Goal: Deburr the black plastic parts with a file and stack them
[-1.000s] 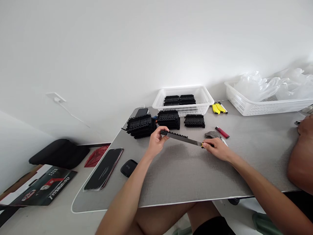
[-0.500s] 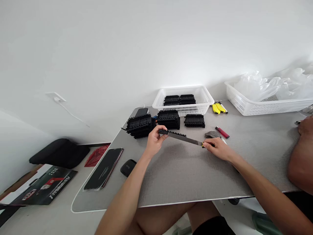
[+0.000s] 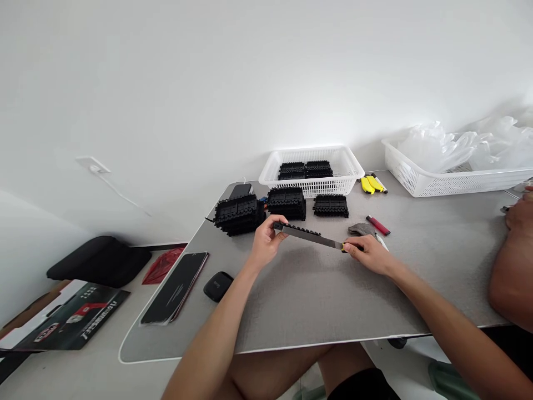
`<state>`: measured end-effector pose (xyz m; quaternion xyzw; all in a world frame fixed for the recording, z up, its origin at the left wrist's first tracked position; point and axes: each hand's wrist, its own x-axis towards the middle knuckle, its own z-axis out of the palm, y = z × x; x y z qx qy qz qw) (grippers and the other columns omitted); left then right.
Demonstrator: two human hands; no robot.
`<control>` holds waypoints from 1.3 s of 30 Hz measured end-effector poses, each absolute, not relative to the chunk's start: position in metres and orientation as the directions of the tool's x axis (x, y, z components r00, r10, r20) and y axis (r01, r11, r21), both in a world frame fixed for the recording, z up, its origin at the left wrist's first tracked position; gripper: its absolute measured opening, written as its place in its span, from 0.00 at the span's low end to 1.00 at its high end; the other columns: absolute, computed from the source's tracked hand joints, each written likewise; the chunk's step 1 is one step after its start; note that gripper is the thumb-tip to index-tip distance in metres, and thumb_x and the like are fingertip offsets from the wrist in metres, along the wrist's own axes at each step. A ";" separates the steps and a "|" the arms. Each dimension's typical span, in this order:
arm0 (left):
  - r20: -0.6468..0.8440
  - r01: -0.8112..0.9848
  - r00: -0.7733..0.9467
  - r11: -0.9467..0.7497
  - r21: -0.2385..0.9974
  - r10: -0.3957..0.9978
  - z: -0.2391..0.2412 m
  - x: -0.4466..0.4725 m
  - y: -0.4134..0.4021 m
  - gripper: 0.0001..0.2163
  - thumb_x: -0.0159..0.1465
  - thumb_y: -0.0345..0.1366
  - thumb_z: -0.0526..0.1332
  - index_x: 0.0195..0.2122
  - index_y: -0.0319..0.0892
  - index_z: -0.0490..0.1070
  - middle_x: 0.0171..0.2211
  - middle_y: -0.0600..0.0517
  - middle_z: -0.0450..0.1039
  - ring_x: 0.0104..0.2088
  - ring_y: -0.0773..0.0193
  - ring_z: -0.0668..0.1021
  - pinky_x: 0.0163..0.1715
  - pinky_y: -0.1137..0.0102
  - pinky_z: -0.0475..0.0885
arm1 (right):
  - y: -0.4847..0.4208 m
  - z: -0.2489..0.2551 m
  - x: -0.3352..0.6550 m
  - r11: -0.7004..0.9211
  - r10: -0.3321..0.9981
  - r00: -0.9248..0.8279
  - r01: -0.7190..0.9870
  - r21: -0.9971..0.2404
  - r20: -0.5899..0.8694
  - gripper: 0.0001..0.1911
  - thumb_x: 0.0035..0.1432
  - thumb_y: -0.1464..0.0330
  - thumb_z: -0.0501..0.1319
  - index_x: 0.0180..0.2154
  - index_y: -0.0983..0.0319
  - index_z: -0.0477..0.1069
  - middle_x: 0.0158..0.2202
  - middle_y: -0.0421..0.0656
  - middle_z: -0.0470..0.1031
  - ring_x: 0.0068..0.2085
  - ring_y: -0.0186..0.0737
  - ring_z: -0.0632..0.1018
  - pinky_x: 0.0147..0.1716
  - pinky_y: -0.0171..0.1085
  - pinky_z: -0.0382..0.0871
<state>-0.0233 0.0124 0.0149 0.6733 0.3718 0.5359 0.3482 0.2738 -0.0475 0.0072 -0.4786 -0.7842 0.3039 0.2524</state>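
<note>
Left grip, right grip, file between

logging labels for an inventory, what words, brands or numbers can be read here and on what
Nothing reads clearly.
Flat box at the far left: white lettering, upside down and blurred, beside a red logo; unreadable.
Small black case: pale mark, too small to read.
Dark flat sleeve: faint pale marks, illegible.
File in the right hand and black strip in the left hand: no print visible.
</note>
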 end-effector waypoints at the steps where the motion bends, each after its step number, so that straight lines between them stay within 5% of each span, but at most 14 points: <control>1: 0.467 0.109 0.125 -0.480 0.871 0.875 0.015 -0.024 0.013 0.11 0.55 0.40 0.68 0.34 0.42 0.69 0.33 0.51 0.67 0.31 0.65 0.68 0.30 0.72 0.65 | -0.047 0.007 0.275 0.357 0.905 -0.413 0.596 -0.719 0.107 0.23 0.66 0.54 0.47 0.24 0.61 0.60 0.21 0.36 0.58 0.24 0.32 0.59 0.25 0.35 0.49; 7: 0.459 0.058 -0.007 -0.458 0.887 0.888 0.011 -0.031 0.020 0.15 0.52 0.42 0.70 0.36 0.43 0.69 0.31 0.53 0.65 0.27 0.69 0.65 0.26 0.74 0.61 | -0.045 0.008 0.283 0.350 0.902 -0.390 0.406 -0.844 0.186 0.24 0.65 0.53 0.50 0.24 0.61 0.63 0.20 0.37 0.60 0.23 0.32 0.61 0.24 0.34 0.53; 12: 0.420 0.059 -0.029 -0.417 0.907 0.907 0.006 -0.027 0.019 0.16 0.53 0.43 0.70 0.39 0.43 0.70 0.35 0.51 0.67 0.31 0.66 0.69 0.29 0.74 0.65 | -0.044 0.005 0.277 0.219 0.975 -0.079 0.170 -0.961 0.208 0.25 0.64 0.49 0.50 0.35 0.63 0.70 0.20 0.37 0.63 0.19 0.31 0.63 0.20 0.34 0.57; 15: 0.362 0.063 -0.037 -0.359 0.931 0.931 0.003 -0.024 0.017 0.18 0.53 0.44 0.70 0.42 0.44 0.70 0.37 0.49 0.70 0.34 0.62 0.73 0.32 0.72 0.69 | -0.041 0.005 0.280 0.159 0.973 0.118 0.278 -0.947 0.199 0.25 0.61 0.48 0.54 0.39 0.63 0.73 0.24 0.40 0.69 0.22 0.33 0.68 0.22 0.34 0.62; 19: 0.291 -0.006 -0.099 -0.293 0.956 0.951 0.002 -0.021 0.016 0.20 0.52 0.44 0.71 0.43 0.44 0.69 0.39 0.48 0.72 0.40 0.59 0.75 0.39 0.69 0.71 | -0.036 0.007 0.291 0.135 0.893 0.304 0.523 -0.841 0.332 0.21 0.55 0.53 0.61 0.41 0.62 0.76 0.36 0.45 0.78 0.37 0.43 0.76 0.38 0.40 0.69; 28: 0.070 -0.320 0.055 -0.049 0.946 0.996 0.010 -0.015 0.012 0.18 0.51 0.40 0.72 0.41 0.42 0.72 0.41 0.46 0.77 0.46 0.54 0.77 0.48 0.61 0.71 | -0.035 0.001 0.297 0.190 0.813 0.340 0.613 -0.767 0.474 0.21 0.58 0.54 0.58 0.43 0.63 0.75 0.37 0.46 0.78 0.36 0.44 0.76 0.38 0.40 0.68; 39: -0.044 -0.334 -0.010 0.039 0.942 0.999 0.009 -0.016 0.015 0.21 0.48 0.38 0.73 0.42 0.40 0.72 0.37 0.50 0.76 0.35 0.63 0.78 0.34 0.71 0.72 | -0.026 0.006 0.355 -0.400 0.789 0.543 0.809 -0.430 0.288 0.22 0.60 0.56 0.54 0.47 0.64 0.74 0.37 0.54 0.79 0.40 0.52 0.78 0.37 0.41 0.65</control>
